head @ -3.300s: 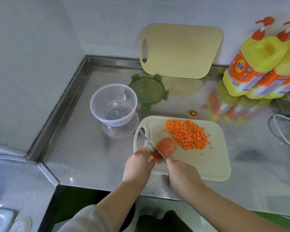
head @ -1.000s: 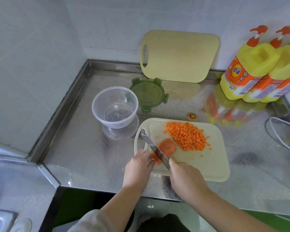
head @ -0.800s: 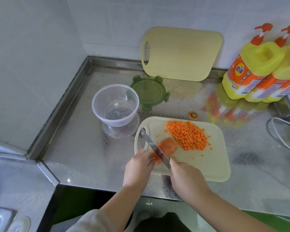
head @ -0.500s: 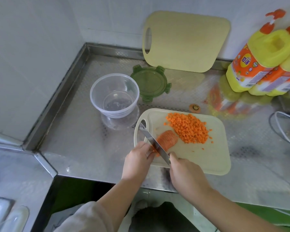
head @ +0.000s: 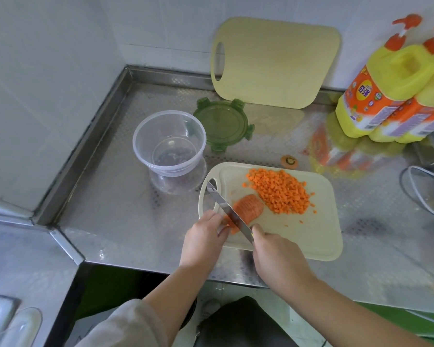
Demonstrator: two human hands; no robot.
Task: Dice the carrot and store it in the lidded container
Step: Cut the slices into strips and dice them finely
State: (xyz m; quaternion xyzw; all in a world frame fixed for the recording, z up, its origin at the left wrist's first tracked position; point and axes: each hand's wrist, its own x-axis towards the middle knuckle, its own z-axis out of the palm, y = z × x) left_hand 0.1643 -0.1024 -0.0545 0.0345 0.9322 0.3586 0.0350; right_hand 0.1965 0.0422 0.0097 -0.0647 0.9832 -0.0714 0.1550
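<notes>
The dicing step is in hand, and most of it looks done. The right hand [head: 276,251] closes fully round the handle of a steel-bladed kitchen knife [head: 224,207]. The blade runs away from that fist, up and leftward, across the orange carrot stub [head: 251,207]. Just left of the blade, the left hand [head: 204,237] pins the stub's near end with curled fingertips. The stub, cut into slices, lies on the pale cream plastic cutting board [head: 298,242]. Right of the blade sits a heap of small orange carrot dice [head: 281,194]. The clear round plastic container [head: 138,146] stands empty beyond the knife tip, with its green round clip-on lid [head: 222,123] behind it. Next, I judge, come further cuts with the fingertips tucked clear, then scooping the dice into the container.
</notes>
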